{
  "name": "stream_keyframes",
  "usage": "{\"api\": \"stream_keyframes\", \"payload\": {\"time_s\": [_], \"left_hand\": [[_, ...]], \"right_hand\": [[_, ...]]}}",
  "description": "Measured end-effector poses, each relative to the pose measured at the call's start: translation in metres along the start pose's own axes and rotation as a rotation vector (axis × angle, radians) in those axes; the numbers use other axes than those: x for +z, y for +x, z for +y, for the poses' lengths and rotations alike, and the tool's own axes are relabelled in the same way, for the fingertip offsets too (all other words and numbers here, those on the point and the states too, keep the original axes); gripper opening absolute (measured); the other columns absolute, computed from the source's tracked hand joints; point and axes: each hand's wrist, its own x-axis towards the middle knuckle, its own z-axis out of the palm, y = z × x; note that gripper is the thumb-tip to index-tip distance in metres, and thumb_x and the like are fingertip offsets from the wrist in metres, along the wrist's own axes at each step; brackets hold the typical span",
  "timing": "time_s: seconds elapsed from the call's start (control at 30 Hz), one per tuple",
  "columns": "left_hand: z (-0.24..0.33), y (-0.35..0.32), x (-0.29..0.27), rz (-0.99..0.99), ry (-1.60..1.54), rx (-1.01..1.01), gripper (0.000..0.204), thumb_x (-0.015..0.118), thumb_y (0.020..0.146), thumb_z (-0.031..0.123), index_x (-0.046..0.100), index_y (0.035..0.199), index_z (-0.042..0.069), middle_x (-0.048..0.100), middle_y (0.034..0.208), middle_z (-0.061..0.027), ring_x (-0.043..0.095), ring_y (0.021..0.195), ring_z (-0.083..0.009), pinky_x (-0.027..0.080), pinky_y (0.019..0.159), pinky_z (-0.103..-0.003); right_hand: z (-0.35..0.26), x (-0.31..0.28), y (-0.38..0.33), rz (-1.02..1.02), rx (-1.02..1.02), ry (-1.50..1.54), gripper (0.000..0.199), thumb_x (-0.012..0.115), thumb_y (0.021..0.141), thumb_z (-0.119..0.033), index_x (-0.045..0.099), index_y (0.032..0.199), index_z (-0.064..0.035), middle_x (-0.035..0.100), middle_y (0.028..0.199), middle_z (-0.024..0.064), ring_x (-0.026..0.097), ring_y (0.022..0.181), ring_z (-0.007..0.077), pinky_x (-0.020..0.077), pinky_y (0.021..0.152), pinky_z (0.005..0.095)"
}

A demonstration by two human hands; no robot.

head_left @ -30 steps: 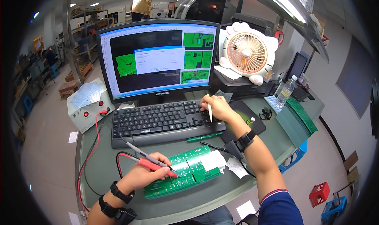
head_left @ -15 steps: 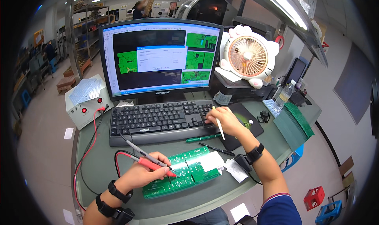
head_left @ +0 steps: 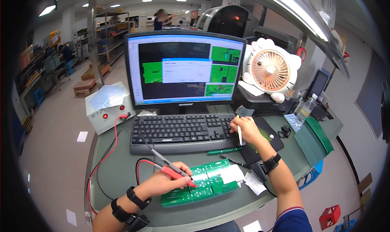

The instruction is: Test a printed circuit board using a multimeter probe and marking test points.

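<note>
A: Left hand [head_left: 164, 183]?
B: Closed round red probe [head_left: 176, 176] and grey probe [head_left: 162, 161], tips on green circuit board [head_left: 199, 183], near table [head_left: 118, 171] edge. Probe tips partly hidden, contact spot unclear.
A: Axis?
B: Both slanting, far-left to near-right.
A: Right hand [head_left: 243, 130]?
B: Curled on white pen [head_left: 239, 134], pointing near, fingers on keyboard [head_left: 178, 130] right end. Keys pressed: hard to tell.

A wide black-framed monitor [head_left: 185, 71] is standing behind my keyboard, showing dark panes, green board pictures and a pale blue-edged dialog box. A smaller dark screen [head_left: 317, 83] is leaning at the counter's far right. White paper labels [head_left: 255, 183] are lying by the green circuit board [head_left: 201, 184].
</note>
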Motion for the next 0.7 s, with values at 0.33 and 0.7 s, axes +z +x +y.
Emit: {"api": "stream_keyframes", "payload": {"time_s": [0.33, 0.7], "left_hand": [[0.001, -0.002, -0.001, -0.026, 0.017, -0.018, 0.022, 0.064, 0.093, 0.019, 0.06, 0.107, 0.002, 0.066, 0.097, -0.0058, 0.063, 0.079, -0.0074, 0.053, 0.071, -0.022], [0.007, 0.004, 0.0, 0.011, 0.027, -0.024, 0.024, 0.064, 0.092, 0.022, 0.06, 0.105, 0.003, 0.064, 0.092, -0.0028, 0.061, 0.076, -0.0064, 0.05, 0.067, -0.022]], "right_hand": [[0.029, 0.001, 0.012, 0.077, 0.304, 0.523, 0.031, 0.06, 0.096, -0.016, 0.051, 0.123, -0.0035, 0.061, 0.126, 0.0176, 0.056, 0.123, 0.0324, 0.0439, 0.1, 0.038], [0.038, -0.006, 0.0, 0.169, 0.325, 0.898, 0.026, 0.054, 0.1, -0.019, 0.05, 0.123, -0.0059, 0.056, 0.133, 0.0069, 0.062, 0.101, 0.014, 0.0458, 0.084, 0.0266]]}}
